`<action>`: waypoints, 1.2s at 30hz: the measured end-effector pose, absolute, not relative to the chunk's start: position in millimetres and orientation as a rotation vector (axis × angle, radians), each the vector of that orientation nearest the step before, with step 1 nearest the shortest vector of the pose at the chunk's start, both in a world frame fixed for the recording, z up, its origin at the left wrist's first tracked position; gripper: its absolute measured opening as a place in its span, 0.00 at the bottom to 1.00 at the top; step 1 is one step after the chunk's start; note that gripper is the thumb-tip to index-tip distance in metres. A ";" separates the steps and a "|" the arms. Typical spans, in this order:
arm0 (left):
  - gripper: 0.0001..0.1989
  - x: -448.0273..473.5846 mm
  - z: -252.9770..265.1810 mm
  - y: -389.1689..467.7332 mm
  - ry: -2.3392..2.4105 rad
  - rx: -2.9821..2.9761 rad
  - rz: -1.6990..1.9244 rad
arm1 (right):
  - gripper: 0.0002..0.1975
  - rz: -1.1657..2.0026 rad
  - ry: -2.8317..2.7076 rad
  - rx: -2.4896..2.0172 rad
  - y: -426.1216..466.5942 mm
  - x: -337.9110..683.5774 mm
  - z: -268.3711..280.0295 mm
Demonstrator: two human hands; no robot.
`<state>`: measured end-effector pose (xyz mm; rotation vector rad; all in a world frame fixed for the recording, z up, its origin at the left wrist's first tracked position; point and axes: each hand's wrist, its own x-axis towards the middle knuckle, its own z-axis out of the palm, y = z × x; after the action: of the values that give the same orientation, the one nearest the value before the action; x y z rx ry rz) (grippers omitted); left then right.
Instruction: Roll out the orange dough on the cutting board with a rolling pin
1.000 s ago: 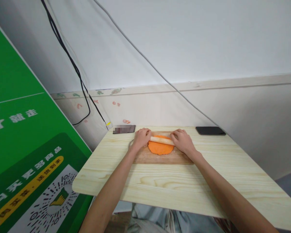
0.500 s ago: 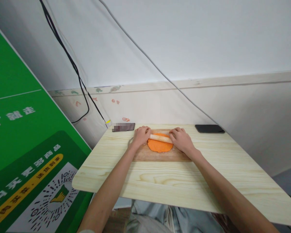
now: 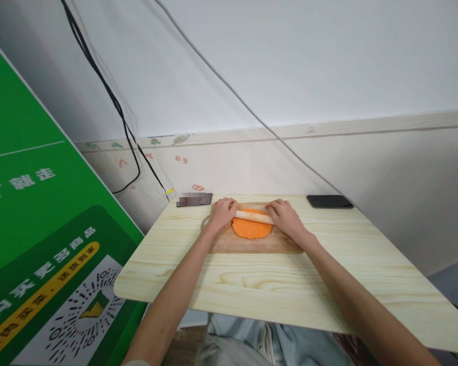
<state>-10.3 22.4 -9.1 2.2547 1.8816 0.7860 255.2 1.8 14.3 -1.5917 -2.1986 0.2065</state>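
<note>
A pale wooden rolling pin (image 3: 254, 217) lies across a flattened sheet of orange dough (image 3: 252, 230). My left hand (image 3: 223, 211) is closed over the pin's left end, and my right hand (image 3: 284, 216) over its right end. Dough shows on both the near and far sides of the pin, its near edge rounded and slightly uneven. Beneath it is a brown wooden cutting board (image 3: 252, 247), with a metal handle (image 3: 203, 221) partly visible at the left. My fingers hide both ends of the pin.
The board rests on a light wood-grain table (image 3: 252, 279) against a wall. A dark phone (image 3: 330, 202) lies at the back right, and a dark flat object (image 3: 194, 200), partly blurred, at the back left. Cables (image 3: 114, 96) hang on the wall; a green printed panel (image 3: 41, 213) stands left.
Almost nothing differs. Both hands stay on the rolling pin, with at most a very slight shift of the right hand, and the dough looks the same.
</note>
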 end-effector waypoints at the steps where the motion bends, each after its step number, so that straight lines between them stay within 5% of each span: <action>1: 0.17 -10.4 -9.5 22.7 1.883 2.250 0.789 | 0.18 0.201 -2.209 -1.581 1.2 255.5 14.0; 36: 0.17 -8.3 -8.5 19.1 1.880 2.260 0.771 | 0.19 0.300 -1.608 -1.117 -4.2 250.3 15.7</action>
<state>-8.3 19.1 -8.5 2.2596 1.8804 0.7715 250.3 -4.2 15.7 -1.1169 -1.6080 0.2999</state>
